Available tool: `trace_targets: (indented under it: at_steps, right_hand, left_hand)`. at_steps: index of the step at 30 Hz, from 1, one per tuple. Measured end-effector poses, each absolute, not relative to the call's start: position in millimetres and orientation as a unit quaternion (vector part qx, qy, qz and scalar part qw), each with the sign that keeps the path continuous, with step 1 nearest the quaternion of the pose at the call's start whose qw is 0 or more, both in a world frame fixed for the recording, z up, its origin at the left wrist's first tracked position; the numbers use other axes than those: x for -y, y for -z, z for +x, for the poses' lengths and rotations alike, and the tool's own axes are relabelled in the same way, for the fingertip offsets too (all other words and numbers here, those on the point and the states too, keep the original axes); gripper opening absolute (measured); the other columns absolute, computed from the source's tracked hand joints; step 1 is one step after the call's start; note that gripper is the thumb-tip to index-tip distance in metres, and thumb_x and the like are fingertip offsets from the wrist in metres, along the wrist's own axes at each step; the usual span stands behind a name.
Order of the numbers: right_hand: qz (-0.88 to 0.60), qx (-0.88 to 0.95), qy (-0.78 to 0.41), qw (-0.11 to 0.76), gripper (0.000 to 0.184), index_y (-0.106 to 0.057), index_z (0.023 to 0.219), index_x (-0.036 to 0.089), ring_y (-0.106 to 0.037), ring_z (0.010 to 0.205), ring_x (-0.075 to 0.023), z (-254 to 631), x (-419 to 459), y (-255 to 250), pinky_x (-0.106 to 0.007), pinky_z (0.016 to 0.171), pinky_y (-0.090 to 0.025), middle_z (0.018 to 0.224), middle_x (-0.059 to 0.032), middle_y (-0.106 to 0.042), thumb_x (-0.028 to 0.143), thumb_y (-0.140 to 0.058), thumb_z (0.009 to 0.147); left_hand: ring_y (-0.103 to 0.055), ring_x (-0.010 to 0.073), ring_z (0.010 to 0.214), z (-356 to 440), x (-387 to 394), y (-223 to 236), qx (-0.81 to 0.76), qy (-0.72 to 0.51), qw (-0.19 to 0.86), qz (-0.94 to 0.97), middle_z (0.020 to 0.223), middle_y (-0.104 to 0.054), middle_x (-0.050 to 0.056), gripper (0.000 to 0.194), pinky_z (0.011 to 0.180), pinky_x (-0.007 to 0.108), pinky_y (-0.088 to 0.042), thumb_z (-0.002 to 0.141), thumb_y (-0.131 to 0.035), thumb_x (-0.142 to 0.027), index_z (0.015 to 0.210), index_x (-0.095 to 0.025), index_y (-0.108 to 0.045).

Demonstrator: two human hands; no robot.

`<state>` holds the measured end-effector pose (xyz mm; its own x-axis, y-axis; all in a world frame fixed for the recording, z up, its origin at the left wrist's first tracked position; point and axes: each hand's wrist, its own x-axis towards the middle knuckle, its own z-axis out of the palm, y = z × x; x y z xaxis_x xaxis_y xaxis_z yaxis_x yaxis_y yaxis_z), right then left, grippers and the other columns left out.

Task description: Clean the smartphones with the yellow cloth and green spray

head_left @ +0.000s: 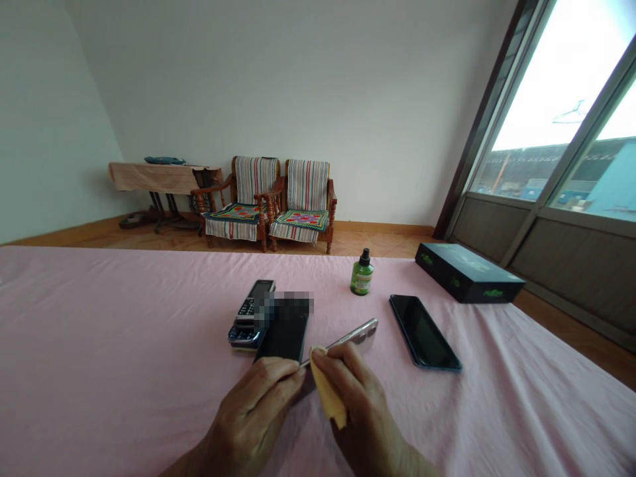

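Tilted on its edge between my hands is a smartphone (368, 331), its silvery rim upward and camera lenses showing near the far end. My left hand (258, 401) is closed on the phone's near end; its lower part is hidden by the fingers. A folded yellow cloth (328, 396) is pinched in my right hand (365, 404), pressed against the phone's rim. Just beyond my left hand lies a flat black phone-like slab (283, 334), partly blurred out. It sits beside a silver-and-black keypad phone (251, 305) and a dark blue keypad phone (246, 336).
A black-screened smartphone (424, 334) lies to the right on the pink cloth (124, 358). A green spray bottle (362, 275) stands upright farther back. At the far right edge rests a black box (467, 271). Two wooden chairs (305, 192) stand beyond, against the wall.
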<state>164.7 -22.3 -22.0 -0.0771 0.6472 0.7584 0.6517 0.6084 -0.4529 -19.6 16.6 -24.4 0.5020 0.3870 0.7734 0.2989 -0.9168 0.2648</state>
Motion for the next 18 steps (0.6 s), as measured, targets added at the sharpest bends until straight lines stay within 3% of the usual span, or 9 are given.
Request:
trace_targets:
  at_steps: [11, 18]
  right_hand:
    - [-0.562, 0.643, 0.037, 0.518, 0.032, -0.065, 0.104, 0.017, -0.059, 0.077, -0.0177, 229.2, -4.5, 24.7, -0.027, 0.069, -0.05, 0.088, -0.0056, -0.057, 0.003, -0.049, 0.079]
    - [-0.531, 0.669, 0.011, 0.52, 0.045, -0.063, 0.11, 0.017, -0.058, 0.08, -0.0183, 212.5, 1.5, 25.1, -0.027, 0.07, -0.05, 0.091, -0.0067, -0.057, -0.004, -0.044, 0.075]
  left_hand:
    - [-0.059, 0.0162, 0.102, -17.9, -20.8, 27.6, -0.179, -0.467, 0.063, 0.863, 0.109, -0.058, 0.009, 0.036, 0.091, 0.024, -0.052, 0.089, -0.054, 0.006, 0.118, -0.014, -0.061]
    - [-0.06, 0.0173, 0.1, -16.3, -18.1, 20.7, -0.178, -0.471, 0.037, 0.863, 0.106, -0.059, 0.009, 0.03, 0.087, 0.025, -0.053, 0.09, -0.054, 0.003, 0.114, -0.013, -0.063]
